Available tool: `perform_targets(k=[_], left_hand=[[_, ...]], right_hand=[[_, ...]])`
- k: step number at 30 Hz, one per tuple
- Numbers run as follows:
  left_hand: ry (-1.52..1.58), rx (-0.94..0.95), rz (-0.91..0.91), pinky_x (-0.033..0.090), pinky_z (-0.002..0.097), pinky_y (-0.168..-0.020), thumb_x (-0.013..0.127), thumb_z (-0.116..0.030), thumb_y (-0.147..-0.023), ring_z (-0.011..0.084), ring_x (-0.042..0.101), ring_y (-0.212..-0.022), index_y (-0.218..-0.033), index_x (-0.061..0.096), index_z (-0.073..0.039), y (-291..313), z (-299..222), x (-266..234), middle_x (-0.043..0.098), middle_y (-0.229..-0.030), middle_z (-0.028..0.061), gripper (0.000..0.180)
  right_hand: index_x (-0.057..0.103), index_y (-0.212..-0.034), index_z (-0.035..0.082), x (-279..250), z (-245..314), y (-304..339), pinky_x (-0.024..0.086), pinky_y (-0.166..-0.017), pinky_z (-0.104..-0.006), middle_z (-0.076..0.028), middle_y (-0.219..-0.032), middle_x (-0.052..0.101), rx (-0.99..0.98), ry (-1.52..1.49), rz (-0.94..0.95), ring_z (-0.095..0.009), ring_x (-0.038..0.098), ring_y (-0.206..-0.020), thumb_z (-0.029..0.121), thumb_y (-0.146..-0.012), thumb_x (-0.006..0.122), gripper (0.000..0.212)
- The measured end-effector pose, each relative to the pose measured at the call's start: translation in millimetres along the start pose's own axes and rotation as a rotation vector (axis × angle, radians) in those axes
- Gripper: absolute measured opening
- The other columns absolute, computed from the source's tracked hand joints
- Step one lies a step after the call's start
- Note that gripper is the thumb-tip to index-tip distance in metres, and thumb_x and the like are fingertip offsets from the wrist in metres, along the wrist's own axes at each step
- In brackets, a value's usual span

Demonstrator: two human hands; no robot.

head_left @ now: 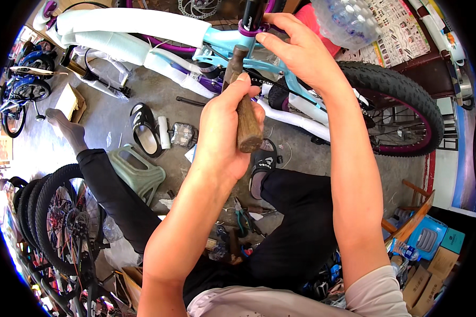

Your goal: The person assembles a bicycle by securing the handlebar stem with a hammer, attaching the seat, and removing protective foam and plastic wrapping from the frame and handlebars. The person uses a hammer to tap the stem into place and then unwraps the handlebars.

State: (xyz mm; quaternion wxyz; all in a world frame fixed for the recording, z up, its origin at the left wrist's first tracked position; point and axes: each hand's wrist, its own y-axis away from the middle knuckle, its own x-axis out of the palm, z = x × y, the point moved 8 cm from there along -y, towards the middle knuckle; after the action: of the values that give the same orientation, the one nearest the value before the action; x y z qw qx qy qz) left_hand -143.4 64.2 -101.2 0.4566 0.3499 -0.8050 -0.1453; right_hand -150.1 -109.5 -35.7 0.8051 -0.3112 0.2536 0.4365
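Note:
My left hand is closed round the wooden handle of a hammer. The hammer's worn metal head points away from me, close to the frame of a light blue bicycle. Up at the seat tube, my right hand has thumb and forefinger on the purple seat post clamp. A black seat post rises out of that clamp. White foam wrap covers much of the frame's tubes, and the wheel with a fat black tyre and purple rim is at the right.
Black sandals, a green plastic stool and pliers are on the floor. Bicycle wheels stand at the left. Bottles in plastic wrap lie at the upper right, and cardboard boxes at the lower right.

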Motion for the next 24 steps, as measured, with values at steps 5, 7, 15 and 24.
perform_targets(k=[5, 7, 15, 24], left_hand=[[0.028, -0.003, -0.022, 0.032, 0.0272, -0.046, 0.06, -0.036, -0.101, 0.0122, 0.043, -0.051, -0.11, 0.057, 0.001, 0, -1, 4, 0.052, -0.065, 0.0021, 0.038], [0.037, 0.039, 0.083, 0.032, 0.0273, -0.046, 0.06, -0.036, -0.101, 0.0119, 0.044, -0.051, -0.109, 0.057, 0.0, 1, -5, 12, 0.053, -0.065, 0.0017, 0.037], [0.037, 0.011, -0.029, 0.031, 0.027, -0.045, 0.061, -0.036, -0.101, 0.0114, 0.044, -0.05, -0.109, 0.058, -0.001, -1, -1, 1, 0.053, -0.066, 0.0017, 0.036], [0.034, -0.015, -0.042, 0.031, 0.0268, -0.045, 0.06, -0.037, -0.102, 0.0113, 0.042, -0.049, -0.108, 0.058, -0.002, 1, 7, -8, 0.052, -0.064, 0.0012, 0.036]], right_hand=[[0.059, -0.134, -0.003, 0, 0, -1, 0.047, -0.099, -0.0335, -0.01, -0.133, 0.059, -0.023, 0.009, -0.006, -0.021, 0.059, -0.12, 0.026, -0.097, 0.068, 0.048], [0.059, -0.134, -0.003, 1, 1, -1, 0.047, -0.099, -0.0334, -0.01, -0.133, 0.059, -0.034, 0.012, -0.014, -0.021, 0.059, -0.12, 0.026, -0.097, 0.068, 0.047], [0.059, -0.133, -0.003, 1, -2, -2, 0.047, -0.1, -0.0334, -0.011, -0.132, 0.059, -0.025, 0.029, -0.007, -0.02, 0.059, -0.121, 0.025, -0.097, 0.068, 0.046], [0.059, -0.134, -0.004, 0, 0, -2, 0.047, -0.097, -0.0329, -0.01, -0.132, 0.06, -0.006, 0.02, -0.001, -0.02, 0.059, -0.119, 0.026, -0.097, 0.068, 0.048]])
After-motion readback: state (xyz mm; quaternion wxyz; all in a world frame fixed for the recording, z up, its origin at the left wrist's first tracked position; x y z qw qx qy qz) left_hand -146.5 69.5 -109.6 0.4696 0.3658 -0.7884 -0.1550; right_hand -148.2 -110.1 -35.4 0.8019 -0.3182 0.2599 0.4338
